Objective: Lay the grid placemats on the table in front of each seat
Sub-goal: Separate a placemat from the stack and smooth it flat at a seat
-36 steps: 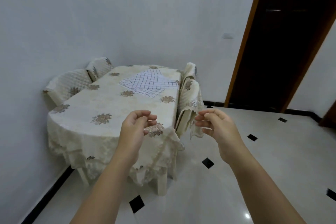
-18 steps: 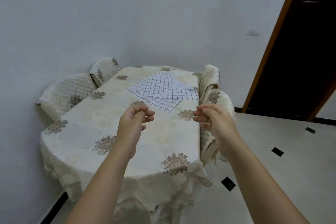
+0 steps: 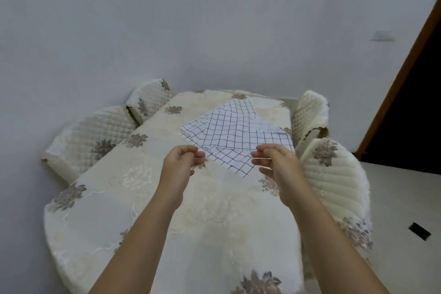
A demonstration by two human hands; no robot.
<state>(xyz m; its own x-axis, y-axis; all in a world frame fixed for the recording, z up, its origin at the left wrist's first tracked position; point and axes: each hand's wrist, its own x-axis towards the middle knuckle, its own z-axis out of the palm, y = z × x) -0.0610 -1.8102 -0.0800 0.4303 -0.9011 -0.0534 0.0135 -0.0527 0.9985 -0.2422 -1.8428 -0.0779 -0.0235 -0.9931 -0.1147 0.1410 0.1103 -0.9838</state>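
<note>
A loose, overlapping pile of white placemats [image 3: 236,129] with a dark grid lies on the far right part of the oval table [image 3: 191,210], which is covered by a cream floral cloth. My left hand [image 3: 177,169] and my right hand [image 3: 279,169] are stretched out over the table, in front of the near edge of the pile. On both hands the fingers are curled with thumb near fingertips. Nothing shows between them, and I cannot tell whether they touch the mats.
Two quilted chairs [image 3: 95,141] stand pushed in along the left side by the wall. Two more chairs [image 3: 334,179] stand on the right side. A dark doorway [image 3: 417,102] opens at the right. The pale tiled floor [image 3: 405,198] lies to the right of the table.
I have come up to the near end of the table. Both hands, held in the same curled pose, have moved forward to the near edge of the placemat pile.
</note>
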